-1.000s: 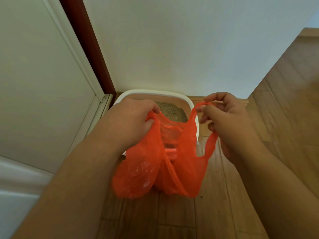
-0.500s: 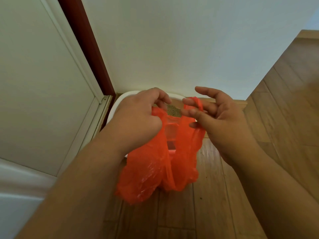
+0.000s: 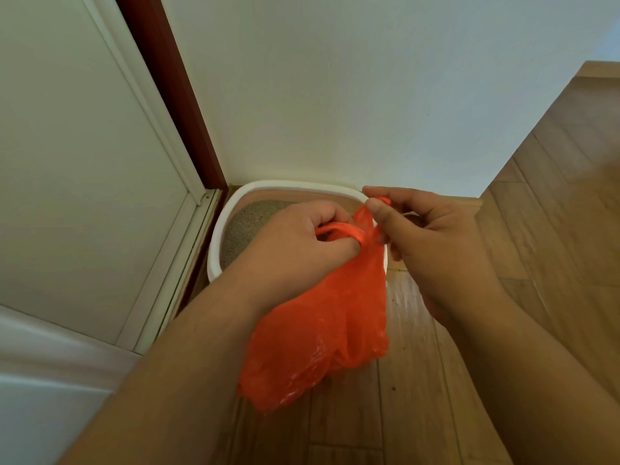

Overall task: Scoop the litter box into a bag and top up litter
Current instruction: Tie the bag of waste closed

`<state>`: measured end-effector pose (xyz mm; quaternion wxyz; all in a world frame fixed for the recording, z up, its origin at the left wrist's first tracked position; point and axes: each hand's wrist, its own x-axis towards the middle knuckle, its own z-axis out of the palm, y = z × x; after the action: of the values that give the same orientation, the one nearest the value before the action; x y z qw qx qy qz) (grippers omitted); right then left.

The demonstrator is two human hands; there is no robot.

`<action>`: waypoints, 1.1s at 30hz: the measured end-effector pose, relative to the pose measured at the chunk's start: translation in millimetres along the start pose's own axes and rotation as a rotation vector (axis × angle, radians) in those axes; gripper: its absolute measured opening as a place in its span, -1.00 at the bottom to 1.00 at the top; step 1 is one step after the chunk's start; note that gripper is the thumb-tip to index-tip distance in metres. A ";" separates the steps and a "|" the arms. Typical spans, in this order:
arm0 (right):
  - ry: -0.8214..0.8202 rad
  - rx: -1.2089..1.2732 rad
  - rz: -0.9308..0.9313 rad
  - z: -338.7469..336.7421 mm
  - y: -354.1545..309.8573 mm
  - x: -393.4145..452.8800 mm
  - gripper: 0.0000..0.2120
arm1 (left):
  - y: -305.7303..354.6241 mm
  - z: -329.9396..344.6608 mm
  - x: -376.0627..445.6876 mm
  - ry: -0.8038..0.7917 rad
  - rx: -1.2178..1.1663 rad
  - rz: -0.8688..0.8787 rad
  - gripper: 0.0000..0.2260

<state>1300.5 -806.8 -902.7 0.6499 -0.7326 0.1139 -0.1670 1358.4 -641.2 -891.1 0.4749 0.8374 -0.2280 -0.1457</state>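
While left hand and right hand pinch orange bag handles, litter box half hidden.

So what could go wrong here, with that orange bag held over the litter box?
The orange bag is thin plastic, and both the left hand and right hand pull on its handles, so it might tear. It hangs partly over the litter box and partly over the wooden floor, so anything escaping could land there.
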 end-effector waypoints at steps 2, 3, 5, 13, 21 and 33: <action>-0.066 0.053 0.016 4.8 -2.1 -3.3 -0.85 | -0.3 2.9 0.0 -0.015 -0.037 -0.020 -0.91; -0.092 0.053 0.011 6.6 -2.6 -4.7 -0.85 | 0.2 3.7 0.1 -0.004 -0.046 -0.029 -0.90; -0.127 0.036 0.006 9.2 -2.6 -6.6 -0.84 | 1.9 4.3 0.3 0.034 -0.062 -0.052 -0.89; -0.251 0.136 0.069 7.8 -1.0 -6.5 -0.76 | 0.0 4.9 1.2 0.088 0.097 -0.097 -0.84; -0.173 0.243 0.086 8.6 -5.0 -5.8 -0.86 | -1.2 11.6 0.8 -0.044 -0.241 -0.028 -0.46; 0.003 0.245 0.040 6.5 -11.6 -4.6 -0.88 | 11.4 3.4 -6.5 -0.193 -0.132 0.082 -0.56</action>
<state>1298.2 -797.6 -892.2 0.7376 -0.6451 0.1084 -0.1676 1348.6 -645.4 -882.8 0.5102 0.7764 -0.2966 -0.2211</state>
